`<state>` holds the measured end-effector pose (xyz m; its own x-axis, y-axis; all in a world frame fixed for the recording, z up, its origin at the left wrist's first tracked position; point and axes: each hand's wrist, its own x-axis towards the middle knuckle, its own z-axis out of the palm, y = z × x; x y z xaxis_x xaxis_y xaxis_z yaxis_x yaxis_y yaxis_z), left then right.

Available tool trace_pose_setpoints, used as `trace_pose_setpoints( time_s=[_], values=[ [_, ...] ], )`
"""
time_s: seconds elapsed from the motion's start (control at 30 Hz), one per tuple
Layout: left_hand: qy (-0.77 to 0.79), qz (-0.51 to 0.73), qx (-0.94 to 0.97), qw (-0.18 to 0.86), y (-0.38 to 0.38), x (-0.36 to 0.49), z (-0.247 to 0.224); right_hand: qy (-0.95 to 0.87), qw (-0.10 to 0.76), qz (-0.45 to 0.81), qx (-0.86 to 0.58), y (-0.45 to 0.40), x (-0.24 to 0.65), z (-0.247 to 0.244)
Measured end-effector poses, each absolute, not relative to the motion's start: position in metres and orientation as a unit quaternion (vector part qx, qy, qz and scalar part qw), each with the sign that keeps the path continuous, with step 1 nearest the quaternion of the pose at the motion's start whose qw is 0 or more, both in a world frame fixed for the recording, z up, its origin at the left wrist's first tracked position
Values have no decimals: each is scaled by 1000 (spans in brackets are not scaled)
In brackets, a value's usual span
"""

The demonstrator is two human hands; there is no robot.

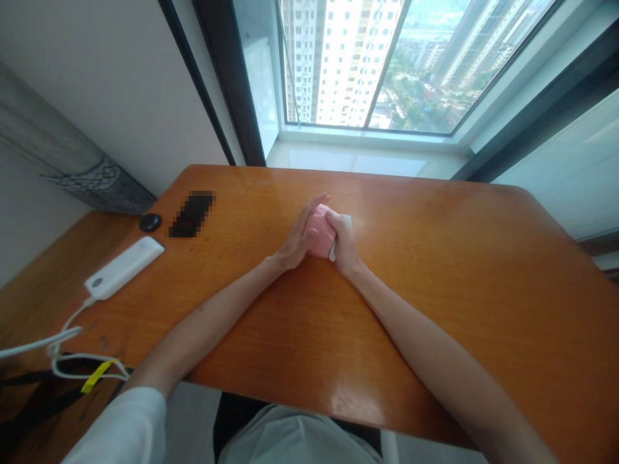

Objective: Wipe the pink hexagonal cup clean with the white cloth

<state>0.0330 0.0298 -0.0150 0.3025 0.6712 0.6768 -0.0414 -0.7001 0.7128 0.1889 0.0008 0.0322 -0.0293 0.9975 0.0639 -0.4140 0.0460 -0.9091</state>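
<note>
The left grip (294, 237) and right grip (344, 245) close from either side around a pink rounded block (319, 232) mid-way across the orange wooden worktop (449, 309), and their even, cupped pressure keeps it steady, with a white strip (346, 222) beside it.

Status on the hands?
Left hand, right hand: grip closed on pink object. White piece at right hand. White power bank off left, not touching.

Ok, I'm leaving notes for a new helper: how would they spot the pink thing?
From the window, drop to the orange wooden table. Near its middle, the left hand and right hand clasp a pink object, the only pink thing there, white showing at its edge.
</note>
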Motion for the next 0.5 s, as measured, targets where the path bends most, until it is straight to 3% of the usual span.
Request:
trace_pose_setpoints(
  time_s=[0.13,0.27,0.4,0.5],
  values=[
    [166,537,806,184,31,31,-12,-248,559,732,-299,10,192,35],
    [171,534,813,159,30,31,-10,-239,554,745,-283,7,191,35],
    [195,546,774,253,31,30,-15,-420,613,567,-354,-1,187,28],
    [223,534,717,389,34,30,-18,-611,572,383,-392,-5,190,21]
  ],
)
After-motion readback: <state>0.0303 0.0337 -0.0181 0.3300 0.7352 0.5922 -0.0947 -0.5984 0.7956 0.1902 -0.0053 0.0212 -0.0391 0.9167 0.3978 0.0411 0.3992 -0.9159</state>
